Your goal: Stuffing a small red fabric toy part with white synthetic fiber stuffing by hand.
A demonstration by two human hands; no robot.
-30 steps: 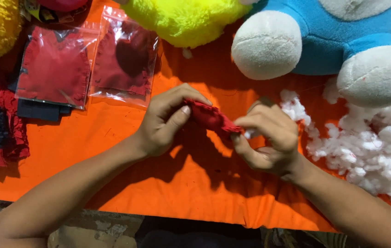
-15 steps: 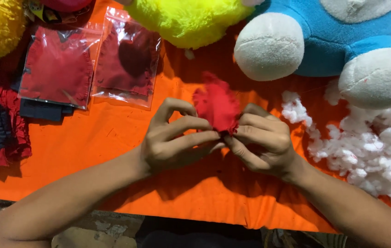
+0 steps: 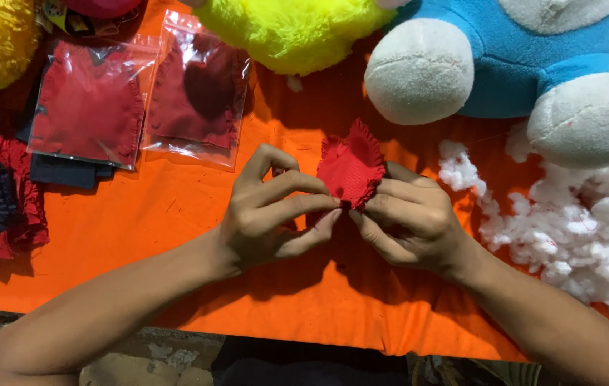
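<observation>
A small red fabric piece (image 3: pixel 351 170) with frilled edges stands upright, pinched at its lower edge above the orange cloth.

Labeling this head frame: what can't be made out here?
- Lower edge of the red fabric piece: pinched between the fingers of the left hand and right hand, so hidden.
- Blue plush toy and yellow-green plush: upper parts cut off by the top edge.
- Clear bags: glare blurs the red contents.
- White stuffing: runs off the right edge.
</observation>
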